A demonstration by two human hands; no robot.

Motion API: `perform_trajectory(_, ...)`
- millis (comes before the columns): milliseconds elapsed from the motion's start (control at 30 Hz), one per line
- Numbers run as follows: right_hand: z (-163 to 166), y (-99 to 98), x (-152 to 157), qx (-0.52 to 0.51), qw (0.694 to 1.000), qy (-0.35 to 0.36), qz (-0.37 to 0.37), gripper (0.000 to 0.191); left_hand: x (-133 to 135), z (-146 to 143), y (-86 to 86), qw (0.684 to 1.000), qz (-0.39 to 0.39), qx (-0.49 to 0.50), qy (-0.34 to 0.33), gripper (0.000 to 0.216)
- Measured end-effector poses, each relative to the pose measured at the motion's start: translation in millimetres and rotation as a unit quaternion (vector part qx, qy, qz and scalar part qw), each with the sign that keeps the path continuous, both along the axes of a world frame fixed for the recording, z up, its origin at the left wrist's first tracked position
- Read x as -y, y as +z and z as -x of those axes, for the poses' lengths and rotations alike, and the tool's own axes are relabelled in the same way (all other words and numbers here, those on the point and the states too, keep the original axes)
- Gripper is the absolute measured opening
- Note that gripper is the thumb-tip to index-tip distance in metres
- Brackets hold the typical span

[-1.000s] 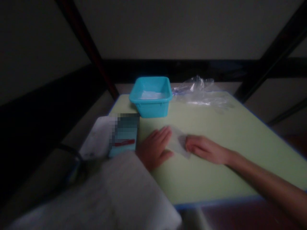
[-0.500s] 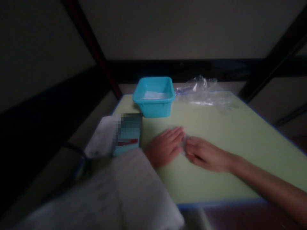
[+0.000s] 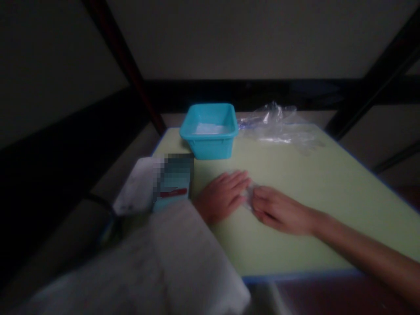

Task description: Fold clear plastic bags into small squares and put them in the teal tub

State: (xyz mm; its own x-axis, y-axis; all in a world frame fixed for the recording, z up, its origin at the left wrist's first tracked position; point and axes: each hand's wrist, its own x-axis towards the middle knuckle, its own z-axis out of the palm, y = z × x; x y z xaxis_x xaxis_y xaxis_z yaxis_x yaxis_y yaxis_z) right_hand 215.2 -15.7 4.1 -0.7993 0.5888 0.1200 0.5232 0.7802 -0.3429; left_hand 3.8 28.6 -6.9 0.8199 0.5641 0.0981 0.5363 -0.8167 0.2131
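Observation:
My left hand point(image 3: 223, 194) lies flat on the pale green table point(image 3: 295, 183), fingers stretched out and pressing on a small clear plastic piece point(image 3: 250, 190). My right hand point(image 3: 278, 210) lies just to its right, fingers extended and resting on the same piece. Most of the piece is hidden under the fingers of both hands. A white sleeve covers my left arm at the lower left.
A turquoise tub point(image 3: 210, 129) with something white inside stands at the table's far left. Crumpled clear plastic point(image 3: 278, 127) lies at the far edge. A white and teal pack point(image 3: 157, 183) sits at the left edge. Dark frame bars rise at both sides.
The left hand slid right over the clear piece until its fingertips met the right hand. More of the piece is covered now.

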Motion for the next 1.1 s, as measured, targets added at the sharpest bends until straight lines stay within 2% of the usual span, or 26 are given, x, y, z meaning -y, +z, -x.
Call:
perform_trajectory(800, -0.6, -0.7, 0.2, -0.027, 1.000, 0.004, 0.008, 0.018, -5.3, 1.3, -3.7, 0.979, -0.056, -0.051, 0.187, 0.052)
perform_trajectory(900, -0.7, 0.6, 0.4, -0.057, 0.998, 0.001, 0.026, 0.019, -4.1, 0.5, -3.5, 0.976, -0.068, -0.036, 0.202, 0.051)
perform_trajectory(1000, -2.0, 3.2, -0.4, -0.129, 0.989, 0.000, 0.073, 0.019, -1.2, 1.4, -3.6, 0.975, -0.087, -0.011, 0.205, 0.050)
perform_trajectory(1100, -7.4, 7.5, -4.6, -0.216, 0.969, -0.043, 0.114, 0.016, 4.8, 4.0, -0.7, 0.975, -0.109, 0.018, 0.193, 0.048)
